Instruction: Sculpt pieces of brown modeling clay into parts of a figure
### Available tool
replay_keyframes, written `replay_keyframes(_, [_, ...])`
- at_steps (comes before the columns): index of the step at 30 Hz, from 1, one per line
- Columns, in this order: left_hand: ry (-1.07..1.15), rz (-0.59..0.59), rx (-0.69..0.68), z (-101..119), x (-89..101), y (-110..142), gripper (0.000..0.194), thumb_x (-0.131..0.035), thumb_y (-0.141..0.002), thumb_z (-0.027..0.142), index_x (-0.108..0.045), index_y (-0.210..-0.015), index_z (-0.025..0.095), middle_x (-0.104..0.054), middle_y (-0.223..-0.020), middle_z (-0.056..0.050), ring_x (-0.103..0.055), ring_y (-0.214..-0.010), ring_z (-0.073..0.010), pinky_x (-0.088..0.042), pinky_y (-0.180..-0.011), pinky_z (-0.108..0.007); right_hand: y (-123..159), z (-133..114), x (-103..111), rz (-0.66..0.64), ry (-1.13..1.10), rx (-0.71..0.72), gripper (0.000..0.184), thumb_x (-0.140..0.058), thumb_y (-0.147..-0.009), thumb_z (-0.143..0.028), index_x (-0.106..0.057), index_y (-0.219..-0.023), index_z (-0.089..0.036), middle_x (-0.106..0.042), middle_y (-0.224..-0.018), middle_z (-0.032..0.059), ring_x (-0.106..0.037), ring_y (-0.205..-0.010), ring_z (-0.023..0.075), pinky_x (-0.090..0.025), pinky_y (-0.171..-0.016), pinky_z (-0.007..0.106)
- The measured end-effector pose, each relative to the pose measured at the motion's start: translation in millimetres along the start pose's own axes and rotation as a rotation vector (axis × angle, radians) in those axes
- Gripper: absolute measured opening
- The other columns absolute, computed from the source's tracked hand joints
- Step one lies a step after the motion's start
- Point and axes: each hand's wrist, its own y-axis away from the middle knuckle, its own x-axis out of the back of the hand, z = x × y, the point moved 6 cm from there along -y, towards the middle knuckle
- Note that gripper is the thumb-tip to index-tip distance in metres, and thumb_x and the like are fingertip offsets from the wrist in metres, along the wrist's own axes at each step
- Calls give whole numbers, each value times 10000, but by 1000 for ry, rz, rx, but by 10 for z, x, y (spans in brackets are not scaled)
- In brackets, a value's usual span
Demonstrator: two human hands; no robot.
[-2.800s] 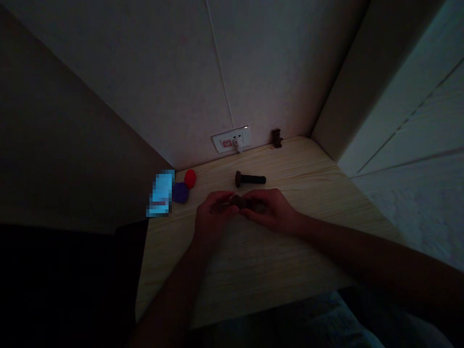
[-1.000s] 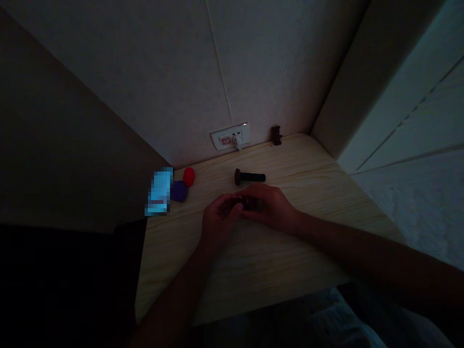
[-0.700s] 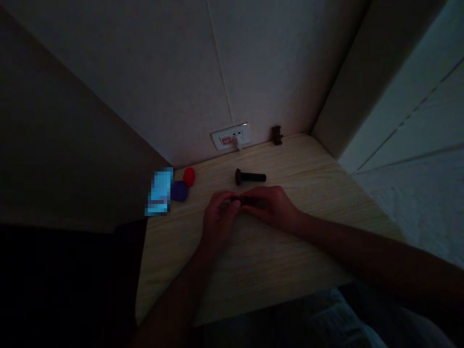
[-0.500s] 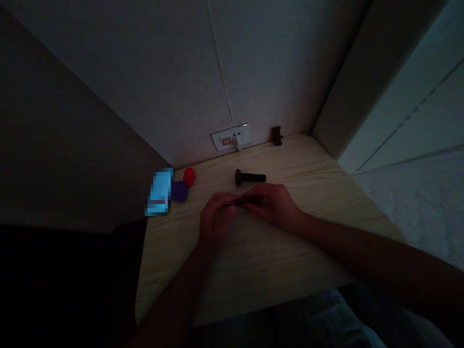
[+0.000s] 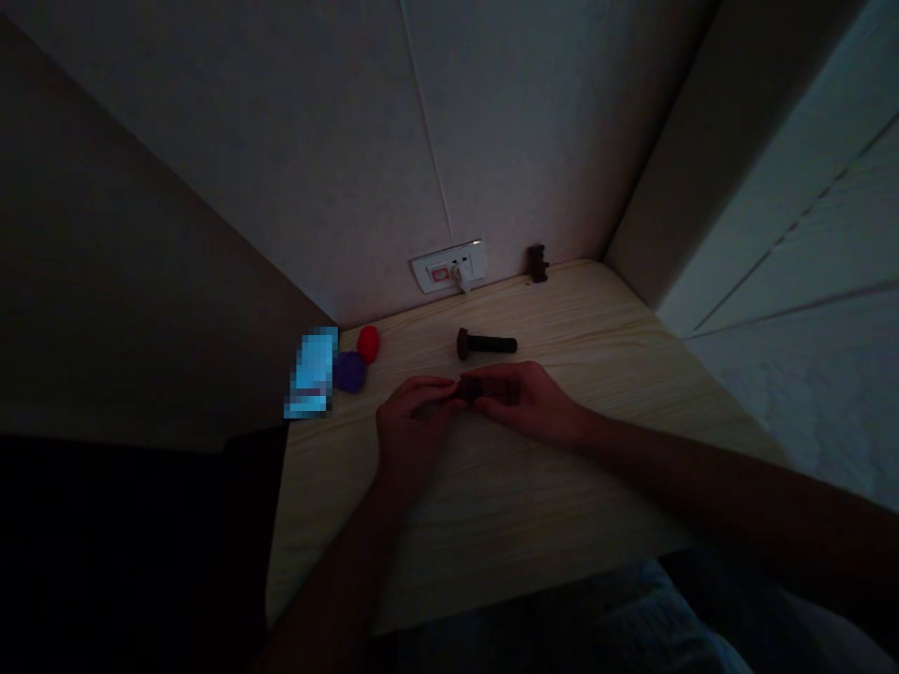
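Over the middle of the table, my left hand (image 5: pixel 414 417) and my right hand (image 5: pixel 530 398) meet fingertip to fingertip. Between them they pinch a small dark piece (image 5: pixel 469 387), partly covered by the fingers; its kind is too dim to make out. Just beyond my right hand lies a black rod with a brown, wider end (image 5: pixel 492 344), shaped like a small mallet or bolt. Farther left, a red lump (image 5: pixel 368 344) touches a purple lump (image 5: pixel 350 373), both like modelling clay.
A bright, pixelated rectangle (image 5: pixel 311 373) sits at the table's left edge. Against the back wall stands a small dark brown figure (image 5: pixel 537 263). A wall socket (image 5: pixel 448 267) with a white plug is above the wooden table (image 5: pixel 506 524). The room is dim.
My left hand has shifted slightly left and its thumb has straightened toward the dark piece. Both hands still pinch it. The things on the table have stayed put.
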Motion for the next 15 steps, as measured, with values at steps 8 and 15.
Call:
replay_keyframes(8, [-46,-32,-32,97,-64,75,100,-826,-747,232,-788,-839,237,-708,-838,-35,-663,-763,-173,-578,-716,-314,7,30,-37,10,-100,-68,330,-824,-771,-342,-763,-1056,-188,-817,-1011,62,-786,-935,225,-634,-879,376])
replay_keyframes(15, [311,-87,219,-25,-159,45,355,-817,-724,251,-698,-1054,196,-719,-1052,-81,-708,-994,-220,-587,-886,-356,-16,-59,1,-2,-169,7,340,-759,-843,-285,-631,-1150,-216,-803,-1040,63,-773,-992,210,-610,-911,358])
